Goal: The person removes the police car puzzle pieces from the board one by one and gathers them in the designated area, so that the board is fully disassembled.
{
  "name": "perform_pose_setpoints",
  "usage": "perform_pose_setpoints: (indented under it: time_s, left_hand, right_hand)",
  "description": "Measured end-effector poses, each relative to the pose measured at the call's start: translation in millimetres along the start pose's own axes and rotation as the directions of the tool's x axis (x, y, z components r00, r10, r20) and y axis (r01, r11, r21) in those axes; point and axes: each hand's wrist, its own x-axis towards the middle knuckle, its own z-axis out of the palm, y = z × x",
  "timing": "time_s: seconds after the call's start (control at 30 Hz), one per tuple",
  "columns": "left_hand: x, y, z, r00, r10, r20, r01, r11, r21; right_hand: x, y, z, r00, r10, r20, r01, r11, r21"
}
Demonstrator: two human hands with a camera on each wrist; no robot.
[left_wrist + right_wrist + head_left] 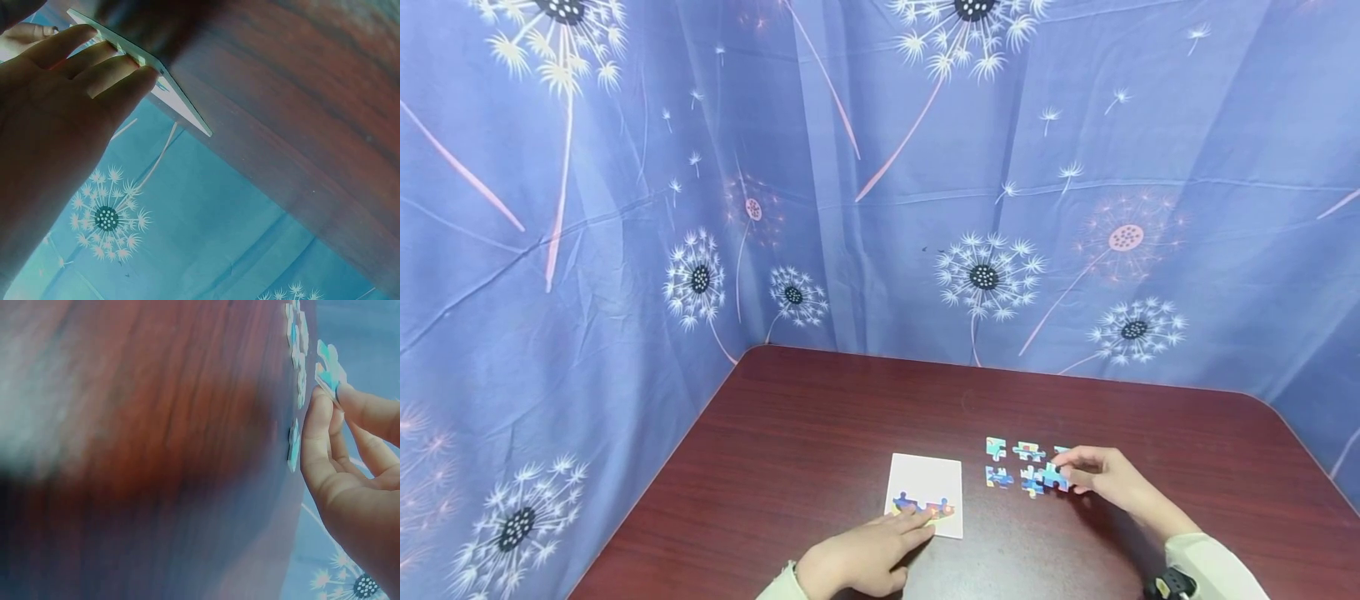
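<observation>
My right hand pinches a blue jigsaw puzzle piece between thumb and fingers; the right wrist view shows it held up off the table. Loose puzzle pieces lie in two rough rows to the left of that hand. On the white puzzle board a strip of joined coloured pieces sits along the lower part. My left hand rests with extended fingers on the board's lower edge and the strip, partly covering them. The left wrist view shows its fingers over the board's edge.
A dark red wooden table with rounded far corners bears everything. Blue curtains with dandelion prints hang behind its far edge and along the left side. A black device sits at the right wrist, by a pale sleeve.
</observation>
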Motion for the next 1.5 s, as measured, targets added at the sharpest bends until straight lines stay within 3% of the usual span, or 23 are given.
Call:
perform_pose_setpoints:
  time_s: [0.6, 0.9, 1.2, 1.5]
  left_hand:
    - [0.0, -0.1, -1.3, 1.0, -0.007, -0.003, 0.007, 1.0, -0.02]
    - [0.7, -0.6, 0.1, 1.0, 0.001, -0.003, -0.001, 1.0, 0.003]
    - [0.3, 0.3, -0.9, 1.0, -0.014, 0.009, 0.014, 0.998, -0.055]
    - [0.7, -1.0, -0.4, 1.0, -0.011, 0.009, 0.011, 0.999, -0.042]
  right_hand:
    - [-8.7, 9.8, -4.9, 0.999, 0.037, -0.022, -0.038, 0.998, -0.055]
    - [-8.1, 8.1, -3.3, 0.999, 0.004, -0.049, -0.011, 0.992, -0.124]
    - [-5.1, 12.0, -3.9, 0.998, -0.018, -0.068, 0.004, 0.977, -0.213]
    - [-3.1, 11.8, -3.2, 0.996, -0.045, -0.08, 0.024, 0.97, -0.243]
